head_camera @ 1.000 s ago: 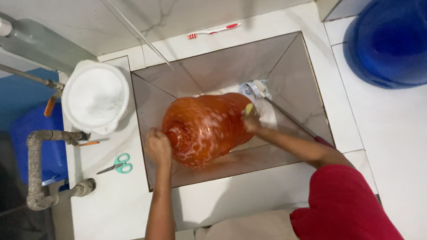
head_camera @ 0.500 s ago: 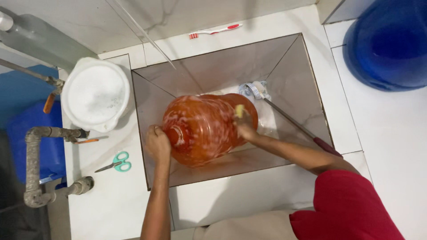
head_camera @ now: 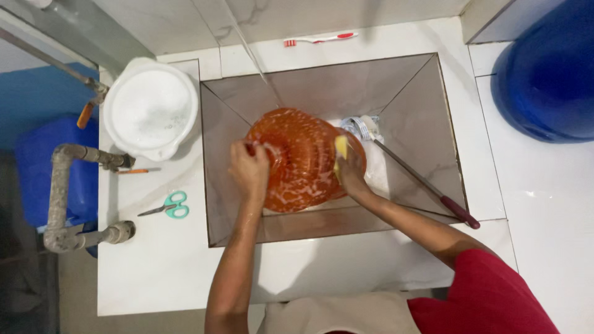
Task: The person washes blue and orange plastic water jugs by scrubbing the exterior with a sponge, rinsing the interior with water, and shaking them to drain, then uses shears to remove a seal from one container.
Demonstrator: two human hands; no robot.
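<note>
**Orange jug lying in the sink, one hand at each side**

Orange jug [head_camera: 297,161]: large, translucent, streaked with white suds, lying in the square brown sink [head_camera: 414,99] at the centre of the frame. From above its outline is nearly round, so the long axis cannot be read with certainty; it seems tipped toward the upper part of the frame.

Left hand [head_camera: 249,168]: closed over the jug's left edge, fingers curled on the wet surface, steadying it. Forearm rises straight from the bottom of the frame.

Right hand [head_camera: 351,170]: pressed on the jug's right side, fingers closed around a yellow sponge [head_camera: 341,147] held flat against the plastic. Forearm enters from the lower right, out of a red sleeve [head_camera: 489,297].

Key relation: the jug sits directly between the two hands, both in contact, neither nearer than the other. The left hand braces, the right carries the sponge.

Outward from the hands:
- long-handled brush [head_camera: 421,179] lying in the sink just right of the jug, its head near the sponge hand, dark red grip resting on the lower right rim.
- white bucket of foamy water [head_camera: 150,108], upper left, on the white counter [head_camera: 173,260].
- green-handled scissors [head_camera: 168,205] on the counter left of the sink.
- red and white toothbrush [head_camera: 320,40] above the sink.
- blue barrel [head_camera: 547,74], upper right.
- grey pipe [head_camera: 62,192], far left.
</note>
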